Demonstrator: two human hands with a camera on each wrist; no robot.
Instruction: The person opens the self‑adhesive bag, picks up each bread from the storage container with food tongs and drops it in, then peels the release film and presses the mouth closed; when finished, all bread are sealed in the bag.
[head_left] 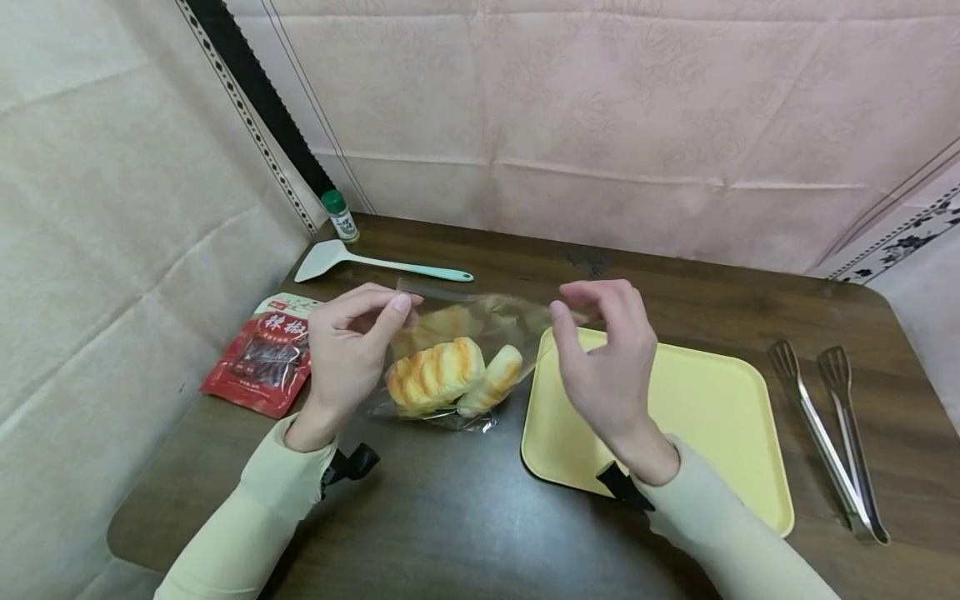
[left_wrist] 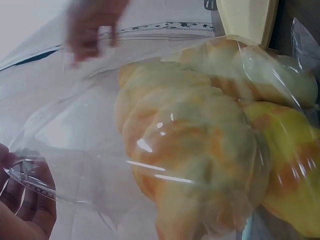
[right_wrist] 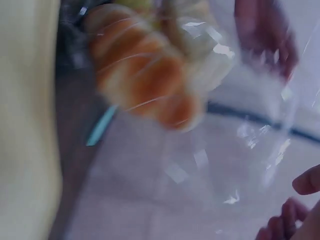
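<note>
A clear plastic bag [head_left: 536, 321] with several breads inside stands slanted on the table. Through its film I see a yellow scored loaf [head_left: 437, 375] and a slim roll [head_left: 493, 381]; a knobbly brown-topped bread [left_wrist: 185, 140] shows large in the left wrist view. My left hand [head_left: 348, 350] pinches the bag's upper left edge between thumb and fingers. By the opposite upper corner, my right hand [head_left: 609, 358] has its thumb and bent fingers spread apart, holding nothing that I can see. The right wrist view is blurred, with the right hand [right_wrist: 295, 215] at its lower right.
Right of the bag lies a yellow tray [head_left: 705, 417], partly beneath my right hand. Metal tongs [head_left: 832, 442] rest beyond it. At left are a red packet [head_left: 266, 358], a pale turquoise spatula [head_left: 397, 265] and a green-capped bottle [head_left: 341, 218]. A cloth-covered wall [head_left: 600, 108] stands behind.
</note>
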